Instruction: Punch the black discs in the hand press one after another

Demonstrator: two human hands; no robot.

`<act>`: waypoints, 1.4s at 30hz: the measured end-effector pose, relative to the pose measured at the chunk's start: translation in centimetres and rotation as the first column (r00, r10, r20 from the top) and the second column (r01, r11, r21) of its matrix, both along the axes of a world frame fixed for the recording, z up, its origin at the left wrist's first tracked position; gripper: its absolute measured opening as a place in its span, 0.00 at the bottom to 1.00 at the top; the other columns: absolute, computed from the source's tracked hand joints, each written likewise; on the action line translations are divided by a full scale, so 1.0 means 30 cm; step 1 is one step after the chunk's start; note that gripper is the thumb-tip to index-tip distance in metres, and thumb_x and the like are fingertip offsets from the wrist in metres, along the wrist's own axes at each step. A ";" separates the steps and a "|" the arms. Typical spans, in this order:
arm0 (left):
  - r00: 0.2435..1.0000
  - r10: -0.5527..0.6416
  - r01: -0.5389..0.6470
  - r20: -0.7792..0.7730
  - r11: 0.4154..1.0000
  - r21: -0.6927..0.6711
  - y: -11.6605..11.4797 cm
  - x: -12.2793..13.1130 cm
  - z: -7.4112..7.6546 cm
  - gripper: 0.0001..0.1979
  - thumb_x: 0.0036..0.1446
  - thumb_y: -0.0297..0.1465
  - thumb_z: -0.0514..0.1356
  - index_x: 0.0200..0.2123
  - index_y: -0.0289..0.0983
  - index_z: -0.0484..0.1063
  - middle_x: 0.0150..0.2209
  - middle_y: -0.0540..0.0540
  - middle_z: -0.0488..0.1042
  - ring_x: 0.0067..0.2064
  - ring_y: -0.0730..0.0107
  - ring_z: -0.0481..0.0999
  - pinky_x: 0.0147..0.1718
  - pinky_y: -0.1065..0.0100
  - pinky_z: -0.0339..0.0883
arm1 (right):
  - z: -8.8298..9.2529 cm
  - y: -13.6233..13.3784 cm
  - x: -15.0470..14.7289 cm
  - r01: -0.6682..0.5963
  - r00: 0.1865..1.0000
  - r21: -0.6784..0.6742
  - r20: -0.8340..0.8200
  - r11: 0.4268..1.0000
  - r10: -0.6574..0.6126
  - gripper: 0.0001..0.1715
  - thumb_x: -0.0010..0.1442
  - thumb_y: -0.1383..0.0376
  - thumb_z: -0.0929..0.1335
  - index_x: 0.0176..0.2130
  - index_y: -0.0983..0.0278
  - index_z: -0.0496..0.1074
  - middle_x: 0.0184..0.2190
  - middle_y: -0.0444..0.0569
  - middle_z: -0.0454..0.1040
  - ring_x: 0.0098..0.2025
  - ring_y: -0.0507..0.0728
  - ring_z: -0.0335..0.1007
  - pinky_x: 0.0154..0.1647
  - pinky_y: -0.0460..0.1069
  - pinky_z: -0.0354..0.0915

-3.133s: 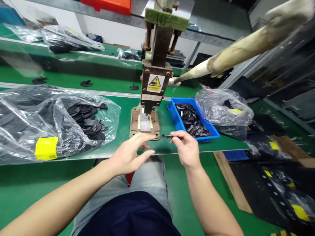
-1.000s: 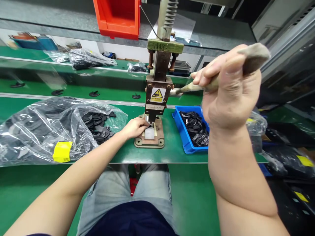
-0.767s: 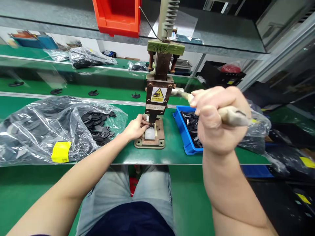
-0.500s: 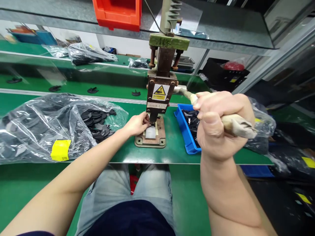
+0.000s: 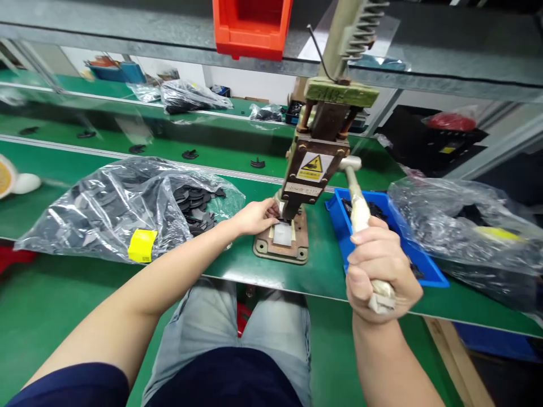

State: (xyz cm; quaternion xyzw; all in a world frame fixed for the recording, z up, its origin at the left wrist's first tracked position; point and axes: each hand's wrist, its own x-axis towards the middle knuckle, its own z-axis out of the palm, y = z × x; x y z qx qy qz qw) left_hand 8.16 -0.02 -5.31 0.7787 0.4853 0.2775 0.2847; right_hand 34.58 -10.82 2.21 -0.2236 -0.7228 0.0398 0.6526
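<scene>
A bench-mounted hand press (image 5: pixel 316 144) stands in front of me, its ram low over a base plate (image 5: pixel 282 254) with a whitish pad (image 5: pixel 283 233). My left hand (image 5: pixel 265 216) is beside the ram's tip, fingers pinched at a small black part (image 5: pixel 280 220) that is mostly hidden under ram and fingertips. My right hand (image 5: pixel 384 268) is wrapped round the tape-covered lever (image 5: pixel 360 209) of the press, which slopes down toward me from its right side.
A clear bag of dark flat parts (image 5: pixel 127 203) lies left; a blue bin (image 5: pixel 432 277) of black parts stands right, beside another plastic bag (image 5: pixel 479 232). Behind, several black pieces (image 5: pixel 190 154) lie on a green strip. An orange bin (image 5: pixel 253 34) sits on the shelf above.
My right hand has pulled the lever lower, away from the camera. My left hand stays beside the ram. The whole view has shifted, so the press appears farther right and tilted.
</scene>
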 end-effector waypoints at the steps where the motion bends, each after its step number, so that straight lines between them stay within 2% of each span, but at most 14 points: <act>1: 0.998 0.016 -0.015 -0.065 1.000 0.016 0.017 -0.039 0.008 0.11 0.61 0.33 0.65 0.47 0.40 0.73 0.43 0.47 0.83 0.44 0.64 0.83 0.45 0.67 0.75 | -0.002 0.003 -0.004 0.008 1.000 0.004 -0.012 1.000 -0.008 0.12 0.55 0.66 0.73 0.24 0.59 0.68 0.25 0.39 0.72 0.38 0.57 0.75 0.62 0.70 0.69; 3: 0.958 0.129 -0.114 -0.258 0.991 0.071 0.062 -0.147 0.023 0.11 0.63 0.35 0.63 0.48 0.40 0.76 0.44 0.44 0.83 0.45 0.60 0.82 0.46 0.64 0.74 | -0.003 0.009 -0.012 0.020 0.999 0.024 -0.035 1.000 -0.019 0.11 0.55 0.67 0.72 0.24 0.59 0.68 0.25 0.40 0.72 0.39 0.58 0.75 0.62 0.71 0.69; 5: 0.850 0.264 -0.234 -0.456 0.965 0.122 0.116 -0.279 0.034 0.12 0.64 0.35 0.61 0.48 0.39 0.79 0.47 0.42 0.83 0.49 0.56 0.81 0.50 0.61 0.72 | -0.005 0.013 -0.021 0.033 0.998 0.052 -0.054 0.998 -0.030 0.11 0.55 0.67 0.72 0.25 0.59 0.68 0.25 0.40 0.72 0.40 0.58 0.75 0.60 0.71 0.70; 7: 0.713 0.314 -0.299 -0.627 0.945 0.133 0.168 -0.411 0.034 0.13 0.63 0.33 0.61 0.48 0.38 0.80 0.49 0.39 0.82 0.53 0.52 0.80 0.53 0.60 0.70 | -0.009 0.015 -0.028 0.049 0.996 0.072 -0.074 0.996 -0.044 0.12 0.56 0.66 0.72 0.25 0.59 0.67 0.25 0.40 0.71 0.40 0.58 0.74 0.59 0.71 0.71; 10: 0.567 0.267 -0.234 -0.779 0.959 0.159 0.223 -0.550 0.017 0.22 0.59 0.32 0.62 0.56 0.36 0.79 0.58 0.35 0.78 0.60 0.46 0.74 0.59 0.56 0.65 | -0.017 0.015 -0.037 0.070 0.993 0.072 -0.103 0.995 -0.063 0.13 0.59 0.64 0.72 0.25 0.58 0.66 0.25 0.41 0.70 0.39 0.59 0.74 0.57 0.72 0.72; 14: 0.490 0.236 -0.192 -0.839 0.968 0.160 0.249 -0.599 -0.014 0.30 0.58 0.31 0.62 0.64 0.40 0.74 0.67 0.37 0.69 0.64 0.43 0.68 0.63 0.53 0.60 | -0.022 0.019 -0.037 0.065 0.993 0.086 -0.109 0.994 -0.056 0.13 0.58 0.64 0.72 0.26 0.59 0.66 0.25 0.40 0.70 0.38 0.59 0.75 0.58 0.72 0.71; 16: 0.491 0.241 -0.192 -0.837 0.967 0.165 0.251 -0.588 -0.025 0.27 0.60 0.33 0.61 0.63 0.43 0.75 0.69 0.38 0.68 0.65 0.43 0.67 0.62 0.52 0.60 | -0.022 0.020 -0.034 0.064 0.993 0.086 -0.101 0.994 -0.056 0.13 0.57 0.64 0.72 0.26 0.59 0.66 0.25 0.40 0.71 0.38 0.59 0.75 0.58 0.72 0.71; 19: 0.504 0.240 -0.138 -0.830 0.971 0.197 0.239 -0.561 -0.033 0.22 0.64 0.37 0.59 0.59 0.42 0.79 0.67 0.38 0.70 0.65 0.41 0.66 0.61 0.50 0.59 | -0.022 0.016 -0.031 0.063 0.994 0.075 -0.096 0.995 -0.056 0.14 0.58 0.63 0.72 0.25 0.59 0.67 0.25 0.41 0.72 0.39 0.59 0.76 0.58 0.72 0.71; 23: 0.511 0.183 0.010 -0.840 0.976 0.219 0.194 -0.525 -0.029 0.19 0.64 0.35 0.58 0.54 0.37 0.79 0.58 0.34 0.76 0.61 0.44 0.69 0.59 0.50 0.60 | -0.024 0.010 -0.036 0.071 0.992 0.063 -0.107 0.995 -0.064 0.14 0.60 0.61 0.72 0.26 0.59 0.67 0.26 0.41 0.72 0.40 0.59 0.76 0.60 0.72 0.71; 27: 0.529 0.075 0.099 -0.845 0.984 0.149 0.145 -0.495 -0.014 0.16 0.63 0.35 0.59 0.50 0.36 0.78 0.49 0.34 0.80 0.56 0.46 0.75 0.58 0.54 0.63 | -0.027 0.009 -0.042 0.081 0.989 0.073 -0.131 0.994 -0.071 0.14 0.60 0.62 0.72 0.26 0.60 0.67 0.26 0.41 0.72 0.40 0.59 0.75 0.59 0.72 0.71; 30: 0.554 0.041 0.049 -0.831 0.995 0.082 0.124 -0.485 -0.003 0.17 0.64 0.36 0.58 0.52 0.35 0.75 0.49 0.34 0.80 0.52 0.49 0.79 0.53 0.57 0.68 | -0.028 0.011 -0.041 0.055 0.991 0.073 -0.127 0.996 -0.046 0.11 0.59 0.63 0.71 0.26 0.60 0.68 0.26 0.42 0.72 0.40 0.59 0.75 0.59 0.73 0.71; 35: 0.585 0.096 -0.106 -0.806 0.994 0.042 0.118 -0.500 0.006 0.22 0.67 0.35 0.53 0.60 0.34 0.70 0.48 0.34 0.82 0.47 0.50 0.82 0.47 0.60 0.70 | -0.030 0.016 -0.041 0.055 0.988 0.089 -0.146 0.995 -0.041 0.10 0.58 0.64 0.71 0.26 0.59 0.69 0.25 0.42 0.71 0.40 0.60 0.75 0.58 0.73 0.71; 38: 0.609 0.149 -0.102 -0.779 0.989 0.109 0.117 -0.522 0.018 0.22 0.68 0.33 0.52 0.62 0.36 0.72 0.49 0.37 0.83 0.49 0.53 0.82 0.50 0.61 0.71 | -0.033 0.019 -0.043 0.059 0.988 0.097 -0.150 0.994 -0.044 0.11 0.58 0.63 0.71 0.26 0.59 0.68 0.25 0.43 0.71 0.39 0.60 0.75 0.58 0.73 0.71; 42: 0.726 0.239 -0.042 -0.645 0.951 0.306 0.085 -0.522 0.060 0.20 0.70 0.39 0.52 0.53 0.40 0.80 0.54 0.40 0.80 0.59 0.54 0.76 0.61 0.60 0.66 | -0.036 0.019 -0.039 0.063 0.989 0.084 -0.139 0.994 -0.051 0.11 0.58 0.63 0.72 0.26 0.59 0.68 0.26 0.42 0.72 0.40 0.60 0.75 0.59 0.72 0.71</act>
